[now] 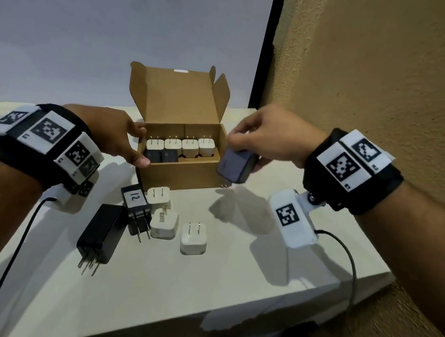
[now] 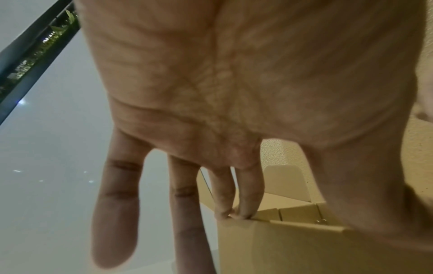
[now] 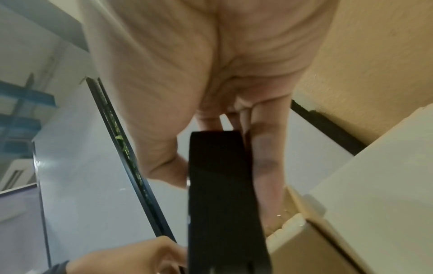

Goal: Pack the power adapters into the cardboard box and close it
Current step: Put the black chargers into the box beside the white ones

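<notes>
On the white table (image 1: 257,295) the box (image 1: 182,175) stands open, its lid (image 1: 179,95) raised at the back. Inside, a rear row of four white adapters (image 1: 181,145) is seen, prongs up, and two dark adapters (image 1: 159,156) are lodged in front of them at the left; the front right of the box looks unfilled. A dark adapter (image 1: 234,166) is gripped in the right hand (image 1: 268,137) between thumb and curled fingers, and is held tilted just beside the box's right front corner, above the table. The left hand (image 1: 117,135) is laid against the box's left wall with its fingers nearly straight; in the left wrist view two fingertips (image 2: 246,213) are seen touching the rim, so the box appears to be steadied rather than grasped.

Packing is judged to be roughly half done. Still out on the table, near the box's front, are a labelled black adapter (image 1: 136,208), a long black adapter (image 1: 100,233) and three white cubes (image 1: 165,221). These five, and the one in hand, are left to be placed, and the lid is left to be folded down and tucked. Whether all the remaining pieces will fit cannot be told.
</notes>
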{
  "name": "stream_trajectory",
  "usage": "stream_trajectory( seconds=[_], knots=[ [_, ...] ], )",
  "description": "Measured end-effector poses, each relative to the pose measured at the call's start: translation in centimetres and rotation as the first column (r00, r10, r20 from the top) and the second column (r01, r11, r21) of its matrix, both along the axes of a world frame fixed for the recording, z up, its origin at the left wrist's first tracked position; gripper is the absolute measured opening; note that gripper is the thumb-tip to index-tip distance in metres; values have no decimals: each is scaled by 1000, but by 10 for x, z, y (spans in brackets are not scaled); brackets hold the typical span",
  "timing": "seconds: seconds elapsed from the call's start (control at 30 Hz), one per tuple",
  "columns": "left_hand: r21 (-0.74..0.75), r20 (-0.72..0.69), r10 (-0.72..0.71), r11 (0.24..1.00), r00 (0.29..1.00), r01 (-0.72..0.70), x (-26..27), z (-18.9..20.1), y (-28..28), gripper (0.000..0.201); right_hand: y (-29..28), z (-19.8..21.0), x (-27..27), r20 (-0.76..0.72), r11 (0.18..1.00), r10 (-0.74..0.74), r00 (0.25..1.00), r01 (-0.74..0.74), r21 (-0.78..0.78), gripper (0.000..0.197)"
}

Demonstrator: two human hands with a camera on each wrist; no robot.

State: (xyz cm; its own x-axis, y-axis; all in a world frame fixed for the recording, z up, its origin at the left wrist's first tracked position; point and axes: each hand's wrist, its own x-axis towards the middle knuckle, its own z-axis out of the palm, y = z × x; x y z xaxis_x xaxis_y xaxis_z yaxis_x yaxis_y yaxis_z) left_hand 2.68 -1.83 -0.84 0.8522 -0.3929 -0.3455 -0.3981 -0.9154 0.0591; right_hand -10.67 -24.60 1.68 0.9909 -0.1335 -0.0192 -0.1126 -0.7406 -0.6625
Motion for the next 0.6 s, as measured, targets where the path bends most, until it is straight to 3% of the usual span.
stream_trajectory(
  seconds=[0.1,0.2,0.3,0.5,0.57,0.6],
  knots=[
    [-5,-10,-4,1000,1000,4,2,0,-2,100,15,9,17,156,999,-27,987,24,21,18],
    [-28,-3,-7,1000,1000,7,1,0,-3,87,28,10,37,230,996,-87,969,83,27,17],
    [-48,11,1,999,1000,0,0,-3,-2,83,38,2,55,212,992,-105,972,116,-39,20],
    [-46,26,-20,999,999,21,4,-6,-1,83,54,-24,74,138,917,-105,985,150,-369,27],
    [-46,24,-19,999,1000,20,5,-6,-1,68,59,-32,77,117,891,-107,987,147,-430,30],
    [-40,23,-16,999,1000,17,7,-6,0,50,61,-36,77,112,885,-107,988,146,-441,31]
  ],
)
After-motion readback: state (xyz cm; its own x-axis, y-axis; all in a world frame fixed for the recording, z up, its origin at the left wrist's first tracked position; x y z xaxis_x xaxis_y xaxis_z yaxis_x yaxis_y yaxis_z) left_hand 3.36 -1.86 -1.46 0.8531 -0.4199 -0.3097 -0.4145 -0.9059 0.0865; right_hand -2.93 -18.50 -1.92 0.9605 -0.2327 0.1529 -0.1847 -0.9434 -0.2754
